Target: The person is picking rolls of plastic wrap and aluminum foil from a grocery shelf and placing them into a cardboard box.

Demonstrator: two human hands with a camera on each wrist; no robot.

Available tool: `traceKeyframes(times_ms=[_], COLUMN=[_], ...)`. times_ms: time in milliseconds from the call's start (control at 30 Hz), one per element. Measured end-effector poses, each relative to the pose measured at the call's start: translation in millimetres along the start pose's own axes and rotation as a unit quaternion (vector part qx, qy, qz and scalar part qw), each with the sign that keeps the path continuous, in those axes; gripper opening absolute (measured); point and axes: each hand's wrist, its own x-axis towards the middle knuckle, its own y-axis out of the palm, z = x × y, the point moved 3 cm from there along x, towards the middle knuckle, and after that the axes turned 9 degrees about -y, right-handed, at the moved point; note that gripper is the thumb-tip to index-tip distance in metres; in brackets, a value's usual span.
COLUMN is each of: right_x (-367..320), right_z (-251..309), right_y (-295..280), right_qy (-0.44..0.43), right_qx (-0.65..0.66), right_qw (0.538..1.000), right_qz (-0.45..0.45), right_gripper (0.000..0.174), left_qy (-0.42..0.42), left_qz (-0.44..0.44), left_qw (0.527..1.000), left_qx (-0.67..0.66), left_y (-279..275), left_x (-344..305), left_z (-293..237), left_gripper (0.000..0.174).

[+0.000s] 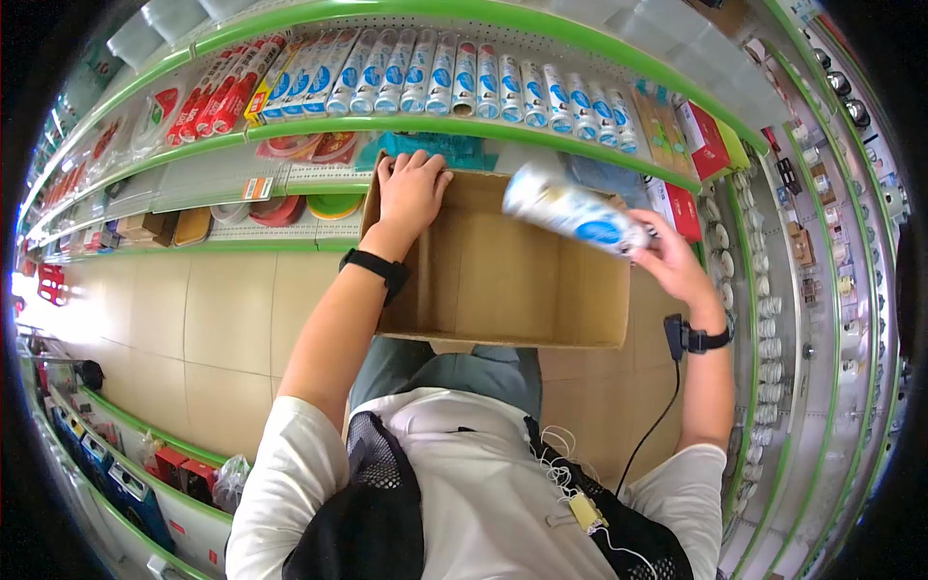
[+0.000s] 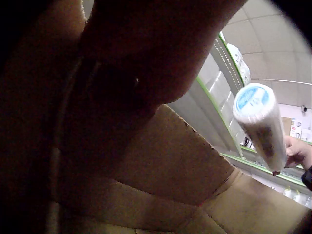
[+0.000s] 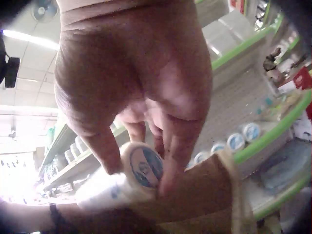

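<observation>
An open cardboard box (image 1: 522, 261) sits in front of the person's body, its inside bare in the head view. The left hand (image 1: 414, 193) grips the box's far left rim. Over the box's right side, the right hand (image 1: 667, 261) holds one end of a white and blue cylindrical pack (image 1: 575, 215), tilted and slightly blurred. In the left wrist view the pack (image 2: 262, 126) hangs above the box edge (image 2: 195, 141), with the right hand (image 2: 297, 152) at its lower end. The right wrist view shows fingers and thumb of the right hand (image 3: 141, 97) around the pack's end (image 3: 144, 165).
Behind the box, a green-edged shelf (image 1: 387, 124) bears a row of similar packs (image 1: 416, 77) and red packages (image 1: 232, 92). Coloured plates (image 1: 333, 205) lie on a lower shelf. More shelving stands at right and lower left, above a tiled floor (image 1: 227, 309).
</observation>
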Motion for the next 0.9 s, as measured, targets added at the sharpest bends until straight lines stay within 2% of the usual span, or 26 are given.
traceKeyframes(times_ms=[67, 133, 200, 267, 333, 400, 467, 533, 600, 700, 767, 900], right_x=[18.4, 43.4, 66.0, 78.8, 92.1, 91.5, 80.8, 60.5, 57.3, 59.6, 63.8, 58.5], right_z=[2.3, -11.2, -30.7, -65.6, -95.6, -170.7, -167.1, -98.0, -127.7, -149.3, -162.6, -143.3], right_y=[36.8, 81.3, 128.5, 175.6, 220.1, 253.4, 268.2, 260.9, 271.1, 281.0, 290.2, 290.6], right_qy=[-0.033, -0.145, -0.104, -0.059, 0.060, 0.045, 0.031, 0.133, 0.112, 0.138, 0.069, 0.045], right_qx=[-0.067, -0.214, -0.252, -0.226, -0.216, -0.246, -0.275, -0.282, -0.254, -0.225, -0.219, -0.198], right_qw=[0.989, 0.946, 0.919, 0.910, 0.860, 0.842, 0.822, 0.794, 0.807, 0.836, 0.850, 0.871], right_qz=[0.128, 0.197, 0.286, 0.342, 0.459, 0.478, 0.498, 0.523, 0.521, 0.480, 0.474, 0.447], right_gripper=[0.052, 0.045, 0.039, 0.035, 0.039, 0.042, 0.045, 0.051, 0.053, 0.059, 0.061, 0.062], left_qy=[0.021, 0.028, 0.027, 0.029, 0.033, 0.036, 0.038, 0.042, 0.045, 0.053, 0.056, 0.056], left_qz=[-0.010, -0.015, -0.024, -0.033, -0.047, -0.060, -0.070, -0.079, -0.086, -0.097, -0.102, -0.102], left_qw=[1.000, 0.999, 0.999, 0.999, 0.998, 0.997, 0.997, 0.996, 0.995, 0.994, 0.993, 0.993], left_qx=[-0.007, -0.004, -0.013, -0.002, -0.020, -0.021, -0.023, -0.020, -0.020, -0.021, -0.022, -0.013], left_y=[-4.3, -5.8, -8.0, -11.3, -15.6, -22.7, -28.3, -32.8, -33.8, -34.1, -34.5, -40.0], left_x=[-7.1, -10.7, -13.7, -18.0, -22.9, -28.9, -33.6, -35.8, -35.3, -36.4, -36.4, -39.2], left_z=[-9.1, -13.5, -17.2, -20.3, -17.9, -18.0, -17.6, -16.4, -15.0, -13.4, -13.4, -15.8], left_gripper=[0.016, 0.016, 0.015, 0.015, 0.014, 0.014, 0.015, 0.013, 0.013, 0.013, 0.012, 0.014])
